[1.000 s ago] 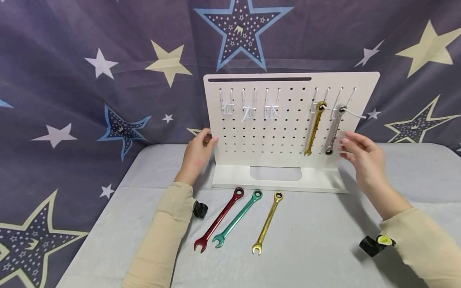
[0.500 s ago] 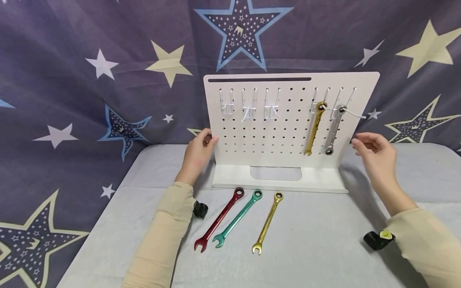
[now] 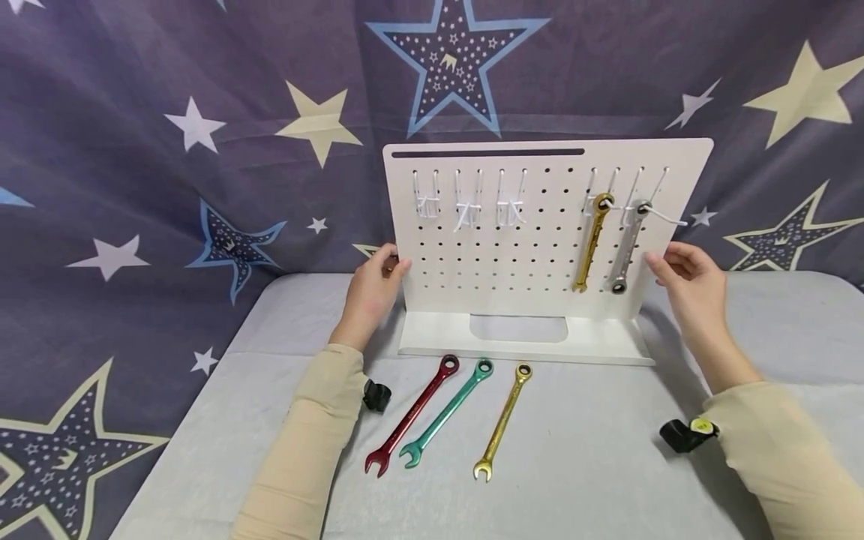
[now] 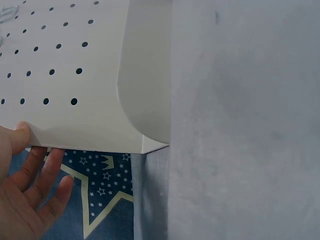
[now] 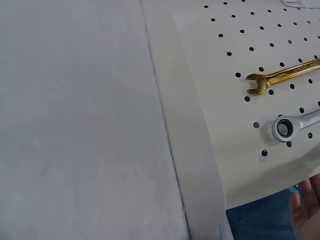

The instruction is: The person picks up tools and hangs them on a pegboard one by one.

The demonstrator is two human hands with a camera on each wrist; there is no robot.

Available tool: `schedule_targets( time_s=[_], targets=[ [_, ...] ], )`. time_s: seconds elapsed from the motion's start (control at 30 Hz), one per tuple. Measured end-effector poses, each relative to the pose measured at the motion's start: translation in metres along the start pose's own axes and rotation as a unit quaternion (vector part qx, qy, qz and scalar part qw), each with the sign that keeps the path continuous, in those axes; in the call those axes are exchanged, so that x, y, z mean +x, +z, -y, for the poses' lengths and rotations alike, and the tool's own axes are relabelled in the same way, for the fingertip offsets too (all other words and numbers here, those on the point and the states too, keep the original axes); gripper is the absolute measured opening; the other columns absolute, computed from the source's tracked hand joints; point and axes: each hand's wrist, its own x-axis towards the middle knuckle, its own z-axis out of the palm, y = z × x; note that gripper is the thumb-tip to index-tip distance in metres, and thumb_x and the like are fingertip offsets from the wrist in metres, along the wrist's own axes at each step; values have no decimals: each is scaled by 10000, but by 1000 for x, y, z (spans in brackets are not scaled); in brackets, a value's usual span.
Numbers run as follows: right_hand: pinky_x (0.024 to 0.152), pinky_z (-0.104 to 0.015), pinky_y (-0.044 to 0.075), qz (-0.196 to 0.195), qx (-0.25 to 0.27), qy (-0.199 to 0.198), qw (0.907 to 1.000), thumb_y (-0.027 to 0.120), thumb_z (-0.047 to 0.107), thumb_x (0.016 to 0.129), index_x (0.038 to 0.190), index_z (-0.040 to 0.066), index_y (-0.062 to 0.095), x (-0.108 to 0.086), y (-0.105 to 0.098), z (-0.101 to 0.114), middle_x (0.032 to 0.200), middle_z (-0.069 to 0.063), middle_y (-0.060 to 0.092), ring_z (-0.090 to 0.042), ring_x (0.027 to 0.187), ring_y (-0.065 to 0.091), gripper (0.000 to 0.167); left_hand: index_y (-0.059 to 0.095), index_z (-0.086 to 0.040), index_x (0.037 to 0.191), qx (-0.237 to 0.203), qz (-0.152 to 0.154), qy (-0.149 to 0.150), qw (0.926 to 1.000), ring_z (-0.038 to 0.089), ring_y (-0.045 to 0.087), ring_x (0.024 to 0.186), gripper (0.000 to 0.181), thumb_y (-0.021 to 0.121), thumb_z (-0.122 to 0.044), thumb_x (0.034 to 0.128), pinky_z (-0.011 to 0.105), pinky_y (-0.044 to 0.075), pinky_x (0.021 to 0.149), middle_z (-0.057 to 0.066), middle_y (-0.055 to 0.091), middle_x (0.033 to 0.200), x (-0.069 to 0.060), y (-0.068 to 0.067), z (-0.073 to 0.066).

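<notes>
Starry cloth (image 3: 337,214) backs a pegboard (image 3: 513,251) pinched by both hands (image 3: 367,300) (image 3: 698,296). Two wrenches (image 3: 592,244) (image 3: 631,246) hang; three (image 3: 414,416) (image 3: 448,412) (image 3: 503,421) lie unhung on the tabletop (image 3: 587,450).

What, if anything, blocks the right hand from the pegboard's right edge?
Nothing visible: the right hand is at that edge of the pegboard, thumb in front. The silver wrench hangs inward of it, not between.

A dark purple curtain (image 3: 574,82) hung, slightly creased, behind the pale grey surface (image 3: 580,450), whose far corners were rounded. Plain cream and whitish stars (image 3: 320,124) were scattered across the curtain. A large blue-edged star (image 3: 466,82), bearing a small crown (image 3: 449,61), showed at the top; a cream-edged star (image 3: 61,427) ran out of view at lower left.
</notes>
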Motion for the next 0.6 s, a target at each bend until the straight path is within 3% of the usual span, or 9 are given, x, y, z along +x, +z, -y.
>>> schedule_targets(
  time_s=[0.2,0.37,0.6],
  targets=[
    [612,-97,494,-122,356,68,9993,762,28,858,912,164,667,3,2,-3,787,74,634,-27,735,582,175,596,-120,1200,3,64,16,10000,300,620,1032,262,559,-313,1027,449,478,912,122,673,1089,0,1,0],
    [582,-112,505,73,707,101,9974,748,10,865,908,148,676,2,-3,-5,761,61,644,-29,692,589,162,601,-115,1159,146,74,107,9998,293,630,1029,249,558,-322,1026,444,483,905,118,679,1090,1,2,0],
    [625,-87,498,748,126,-76,9971,718,-4,886,889,183,661,3,-5,-10,765,140,676,29,706,612,196,574,-122,1060,767,162,94,9969,264,626,999,229,544,-347,1029,455,487,830,79,658,1047,-1,-5,-3]
  ],
)
